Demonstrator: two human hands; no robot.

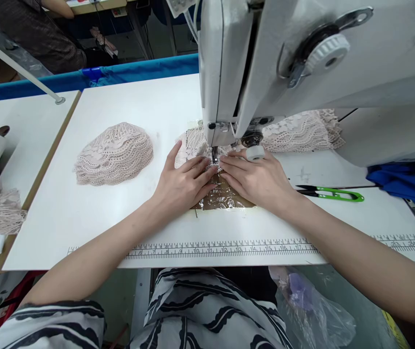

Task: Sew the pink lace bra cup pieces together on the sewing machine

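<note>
A piece of pale pink lace (190, 146) lies under the presser foot (214, 154) of a white sewing machine (225, 63). To the left of the foot, my left hand (185, 183) rests flat, its fingers spread over the lace edge. My right hand (261, 177) lies on the other side, fingers stretched toward the needle and pressing on the lace. Both sets of fingertips are close to the foot. Beneath the hands a brown, shiny taped patch (225, 194) covers the machine bed. The lace under my fingers is partly hidden.
On the white table (58, 218), a stack of lace pieces (115, 155) sits left and more lace (301, 131) lies behind the machine head. Green thread snips (338, 194) and blue cloth (392, 182) are at right. A printed ruler (225, 249) follows the front edge. Another person (36, 39) is beyond.
</note>
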